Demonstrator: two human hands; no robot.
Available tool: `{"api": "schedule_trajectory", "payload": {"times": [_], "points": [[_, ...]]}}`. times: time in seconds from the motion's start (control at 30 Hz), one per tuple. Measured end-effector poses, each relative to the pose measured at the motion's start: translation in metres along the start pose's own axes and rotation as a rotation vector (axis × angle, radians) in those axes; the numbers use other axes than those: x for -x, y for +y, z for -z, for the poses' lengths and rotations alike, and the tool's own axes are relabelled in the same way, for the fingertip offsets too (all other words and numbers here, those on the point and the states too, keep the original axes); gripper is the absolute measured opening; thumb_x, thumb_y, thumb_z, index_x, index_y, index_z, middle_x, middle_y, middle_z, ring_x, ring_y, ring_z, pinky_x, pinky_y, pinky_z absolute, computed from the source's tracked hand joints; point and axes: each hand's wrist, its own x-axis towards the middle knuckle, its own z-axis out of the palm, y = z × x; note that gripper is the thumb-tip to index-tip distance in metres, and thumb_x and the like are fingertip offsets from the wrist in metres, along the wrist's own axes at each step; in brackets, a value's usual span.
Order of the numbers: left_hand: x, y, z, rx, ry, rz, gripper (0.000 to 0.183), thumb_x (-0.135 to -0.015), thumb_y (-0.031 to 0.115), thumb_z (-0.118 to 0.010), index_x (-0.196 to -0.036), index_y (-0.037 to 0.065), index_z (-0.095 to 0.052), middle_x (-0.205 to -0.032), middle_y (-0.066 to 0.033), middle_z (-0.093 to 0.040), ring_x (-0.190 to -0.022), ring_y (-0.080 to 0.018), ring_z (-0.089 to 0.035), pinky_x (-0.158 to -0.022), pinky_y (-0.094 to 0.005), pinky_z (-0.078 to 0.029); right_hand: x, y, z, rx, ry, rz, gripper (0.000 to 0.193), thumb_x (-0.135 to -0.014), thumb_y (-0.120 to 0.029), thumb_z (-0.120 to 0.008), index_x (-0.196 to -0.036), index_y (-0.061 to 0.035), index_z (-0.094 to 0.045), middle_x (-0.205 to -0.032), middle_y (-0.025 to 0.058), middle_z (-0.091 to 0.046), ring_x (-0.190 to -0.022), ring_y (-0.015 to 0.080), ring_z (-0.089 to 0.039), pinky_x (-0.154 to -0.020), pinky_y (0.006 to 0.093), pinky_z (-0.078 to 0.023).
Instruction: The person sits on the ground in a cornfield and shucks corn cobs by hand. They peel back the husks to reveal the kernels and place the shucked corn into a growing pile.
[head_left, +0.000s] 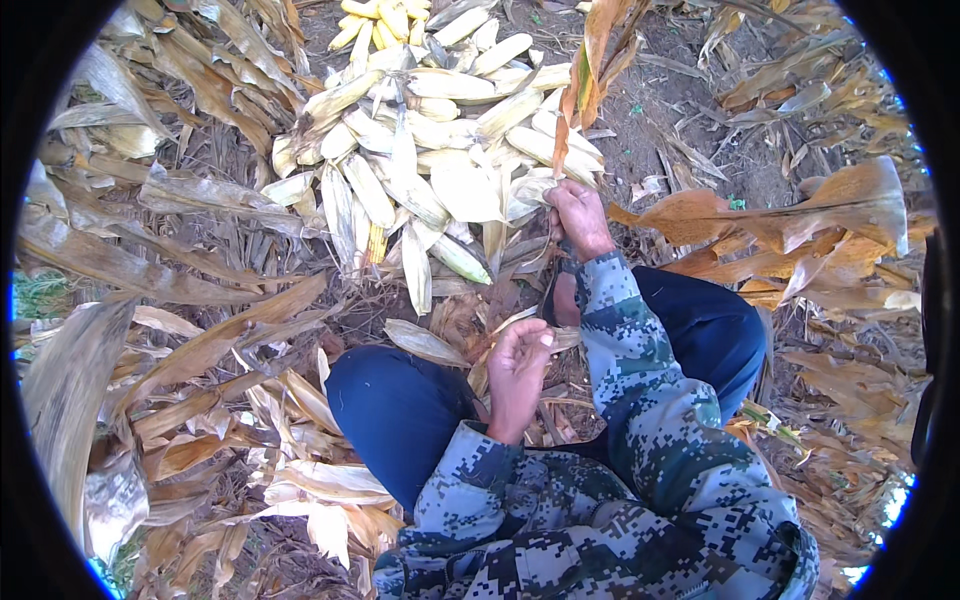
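My right hand (580, 215) reaches to the right edge of a heap of corn ears in pale, dry husks (450, 135). Its fingers are closed on the end of a husked-over corn ear (530, 192). Lower down, between my knees, my left hand (517, 378) is turned palm up. Its fingers are loosely curled with the thumb apart, and I see nothing held in it. Close by its thumb lies a piece of dry husk (567, 339). One ear in the heap shows yellow kernels (377, 243) through its husk.
Bare yellow cobs (385, 18) lie beyond the heap. Brown dry stalks and leaves (200, 350) cover the ground at left; an orange-brown leaf (780, 215) juts in at right. A tall dry leaf (590, 70) stands beside the heap. My bent knees (390, 410) flank my left hand.
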Motion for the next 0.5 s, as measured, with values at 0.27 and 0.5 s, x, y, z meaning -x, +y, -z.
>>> {"api": "schedule_trajectory", "payload": {"times": [0.27,0.5], "points": [[-0.001,0.009,0.018,-0.694,0.354,-0.585,0.075,-0.083,-0.001,-0.077,-0.148,0.001,-0.042,-0.142,-0.0206,-0.046,-0.129,-0.0314,-0.051,-0.108,-0.0418,-0.046,0.129,-0.059,0.035,-0.013,-0.431,-0.002,0.015,-0.093,-0.018,-0.067,-0.089,-0.0036,-0.067,-0.057,-0.0015,-0.054,-0.043,0.0076,-0.047,-0.041,0.0248,-0.036],[0.02,0.025,0.02,-0.989,0.224,-0.93,0.074,-0.069,0.012,-0.091,-0.133,0.002,-0.055,-0.13,-0.0218,-0.059,-0.122,-0.0396,-0.058,-0.101,-0.0474,-0.047,0.198,-0.051,0.056,-0.361,-0.833,-0.055,0.019,-0.091,-0.013,-0.066,-0.1,0.0026,-0.07,-0.054,0.0005,-0.052,-0.042,0.0104,-0.047,-0.041,0.0267,-0.035]]}}
